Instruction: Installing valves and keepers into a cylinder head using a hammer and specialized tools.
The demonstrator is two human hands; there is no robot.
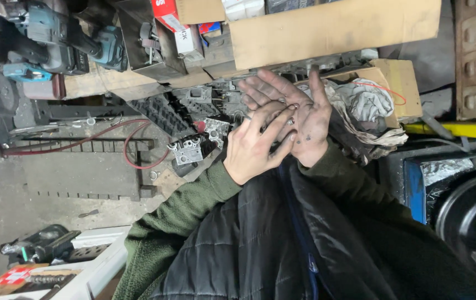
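Observation:
My right hand (293,108) is held up palm towards me, fingers spread, smeared with dark grease. My left hand (257,144) lies across it, its fingertips touching the right palm; a ring sits on one finger. Neither hand holds anything. Both sleeves are green fleece under a black quilted vest (260,244). Behind the hands lie metal engine parts (193,147) on the floor.
A cardboard box (332,25) and power tools (66,39) sit on a shelf above. A box of rags (368,100) stands at right, a red hose (132,150) runs over the concrete floor, and a dark drum (471,216) is at far right.

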